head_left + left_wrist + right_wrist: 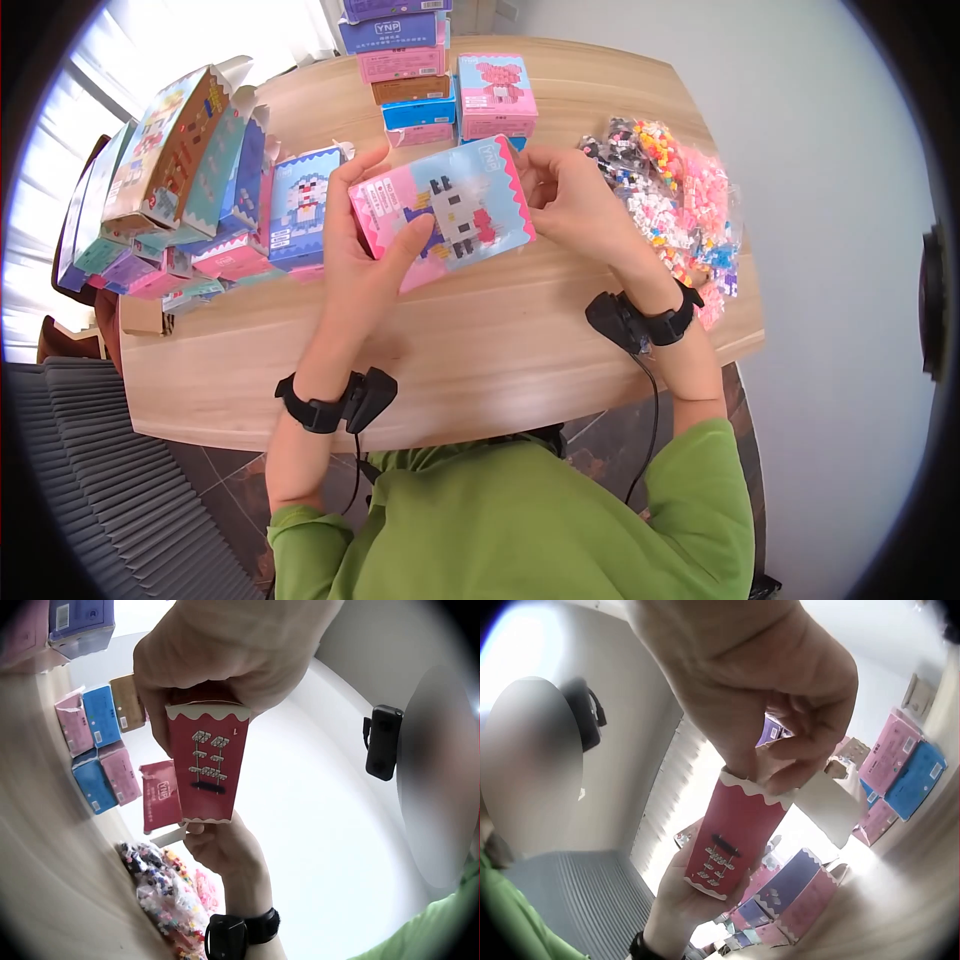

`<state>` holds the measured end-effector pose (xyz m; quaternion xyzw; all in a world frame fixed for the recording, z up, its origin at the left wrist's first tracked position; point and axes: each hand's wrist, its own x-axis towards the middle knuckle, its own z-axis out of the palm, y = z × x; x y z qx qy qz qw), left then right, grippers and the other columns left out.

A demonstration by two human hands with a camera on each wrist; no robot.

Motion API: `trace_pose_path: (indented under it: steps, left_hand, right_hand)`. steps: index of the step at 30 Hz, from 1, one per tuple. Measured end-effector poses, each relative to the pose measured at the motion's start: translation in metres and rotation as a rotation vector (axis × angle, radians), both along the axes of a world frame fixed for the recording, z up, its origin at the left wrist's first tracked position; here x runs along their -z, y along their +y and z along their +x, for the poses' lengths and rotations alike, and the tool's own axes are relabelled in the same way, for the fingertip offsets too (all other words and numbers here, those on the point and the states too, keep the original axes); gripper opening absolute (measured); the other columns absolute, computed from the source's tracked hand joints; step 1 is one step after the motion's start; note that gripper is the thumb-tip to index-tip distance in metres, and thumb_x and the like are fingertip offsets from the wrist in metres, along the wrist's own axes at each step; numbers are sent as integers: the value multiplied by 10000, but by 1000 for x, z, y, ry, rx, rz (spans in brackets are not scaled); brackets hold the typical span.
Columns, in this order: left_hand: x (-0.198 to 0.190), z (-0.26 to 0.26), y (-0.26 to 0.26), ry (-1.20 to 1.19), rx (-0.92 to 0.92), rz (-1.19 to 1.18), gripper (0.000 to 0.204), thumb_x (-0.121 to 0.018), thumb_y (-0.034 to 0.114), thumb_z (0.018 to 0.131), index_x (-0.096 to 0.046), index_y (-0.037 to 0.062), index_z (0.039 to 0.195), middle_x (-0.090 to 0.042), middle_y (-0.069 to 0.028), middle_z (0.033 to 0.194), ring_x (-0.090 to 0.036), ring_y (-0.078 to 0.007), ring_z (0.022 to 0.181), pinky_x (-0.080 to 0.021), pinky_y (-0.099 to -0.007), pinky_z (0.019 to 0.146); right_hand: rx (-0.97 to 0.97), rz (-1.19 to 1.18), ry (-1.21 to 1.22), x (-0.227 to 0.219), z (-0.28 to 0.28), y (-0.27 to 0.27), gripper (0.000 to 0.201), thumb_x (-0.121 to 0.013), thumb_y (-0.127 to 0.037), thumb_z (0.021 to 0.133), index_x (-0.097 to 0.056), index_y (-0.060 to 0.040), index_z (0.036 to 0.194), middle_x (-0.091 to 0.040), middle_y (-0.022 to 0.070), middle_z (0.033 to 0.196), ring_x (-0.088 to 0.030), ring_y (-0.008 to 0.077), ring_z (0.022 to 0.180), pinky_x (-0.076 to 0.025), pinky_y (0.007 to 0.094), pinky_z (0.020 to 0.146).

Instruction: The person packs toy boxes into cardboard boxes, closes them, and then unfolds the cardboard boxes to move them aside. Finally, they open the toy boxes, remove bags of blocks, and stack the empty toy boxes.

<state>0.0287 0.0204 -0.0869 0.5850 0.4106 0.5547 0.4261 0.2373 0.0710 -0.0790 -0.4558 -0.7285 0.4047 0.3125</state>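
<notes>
A pink and light-blue building-block box [475,200] is held up over the table, its picture side facing up. My left hand [365,270] grips it by the left end, thumb across the picture. At the opposite end, the curled fingers of my right hand [580,200] pinch the box's edge. From the right wrist view, a white-backed flap [829,806] sticks out beside these fingers, so that end is open. The left wrist view shows the box's red narrow side [206,769] and a red flap [160,796] standing out. What lies inside the box is hidden.
Opened boxes [160,170] are piled at the left, with a blue box [300,200] beside them. Stacked boxes [405,60] and a pink bear-picture box [497,90] stand at the back. Clear bags of coloured blocks [680,200] heap at the right of the wooden table [480,360].
</notes>
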Motion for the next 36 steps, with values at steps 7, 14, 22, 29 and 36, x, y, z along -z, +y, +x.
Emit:
trace_pose_path:
  steps: [7, 14, 22, 29, 36]
  left_hand:
    - [-34, 4, -22, 607, -121, 270, 996, -788, 4, 472, -281, 65, 1328, -294, -157, 1271, -421, -312, 1092, -395, -392, 915]
    - [-36, -3, -32, 1113, -264, 642, 842, -787, 90, 481, -433, 65, 1244, -419, -169, 1157, -441, -327, 1045, -394, -413, 846]
    - [-29, -24, -33, 1114, -523, 318, 837, -736, 233, 658, -295, 30, 1340, -409, -228, 1076, -455, -357, 950, -375, -409, 826]
    - [-22, -18, -22, 1552, -752, 199, 704, -577, 373, 802, -295, 21, 1344, -430, -260, 1060, -461, -369, 943, -387, -433, 801]
    - [-15, -18, -14, 1823, -801, 92, 632, -620, 432, 730, -471, 30, 1194, -476, -109, 968, -445, -257, 932, -354, -386, 665]
  right_hand:
    - [-82, -177, 312, 27, 1, 4, 195, -602, 11, 753, -594, 22, 947, -586, -3, 682, -513, 27, 583, -419, 207, 509]
    - [-180, -302, 446, 8, -2, -9, 144, -571, 13, 779, -592, 14, 922, -609, 11, 705, -522, 35, 579, -431, 201, 512]
    - [223, 325, 214, -53, 56, -10, 17, -595, -29, 774, -588, -17, 784, -597, 6, 651, -502, 32, 542, -396, 196, 483]
    - [330, 1230, -815, -57, 135, -25, 136, -610, -6, 678, -573, -62, 796, -542, 30, 701, -530, 163, 614, -409, 256, 547]
    - [-74, 792, -906, -35, 137, -42, 123, -600, 6, 627, -563, -16, 743, -503, 63, 765, -518, 224, 820, -423, 332, 679]
